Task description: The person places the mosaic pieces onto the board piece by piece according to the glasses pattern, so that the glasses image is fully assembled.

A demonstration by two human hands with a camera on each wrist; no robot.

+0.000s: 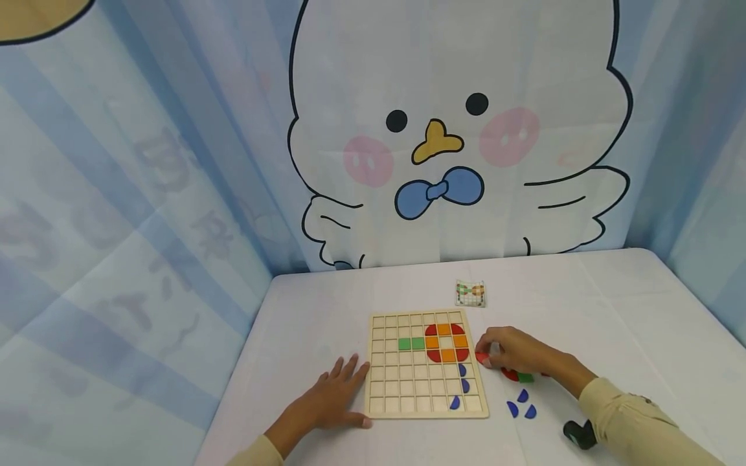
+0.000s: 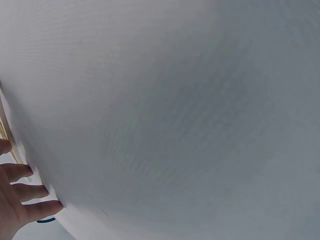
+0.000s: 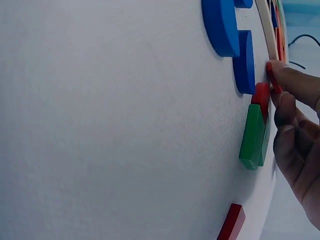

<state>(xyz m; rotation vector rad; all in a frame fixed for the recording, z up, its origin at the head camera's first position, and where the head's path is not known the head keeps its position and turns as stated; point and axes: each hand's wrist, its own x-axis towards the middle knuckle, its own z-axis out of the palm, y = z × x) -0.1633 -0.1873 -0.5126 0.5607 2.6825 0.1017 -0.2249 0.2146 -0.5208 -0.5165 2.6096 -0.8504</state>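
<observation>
Tan sleeves (image 1: 635,414) are closest to me, and past them the person's right hand (image 1: 515,353) pinches a little red block (image 1: 481,357) between thumb and finger, just beside the right edge of the wooden board (image 1: 396,390). On the board's other side, the left hand (image 1: 331,398) rests on the white table (image 1: 280,362) with its fingers straight and spread, while blue half circles (image 1: 513,409) lie near the right hand and a red and orange ring (image 1: 447,355) sits on the board

Card (image 1: 470,294) too small to read, black object (image 1: 577,435) partly behind right sleeve (image 1: 641,417), red piece (image 1: 480,356) partly covered by right hand (image 1: 517,351), left hand (image 2: 12,209) cropped in left wrist view
</observation>
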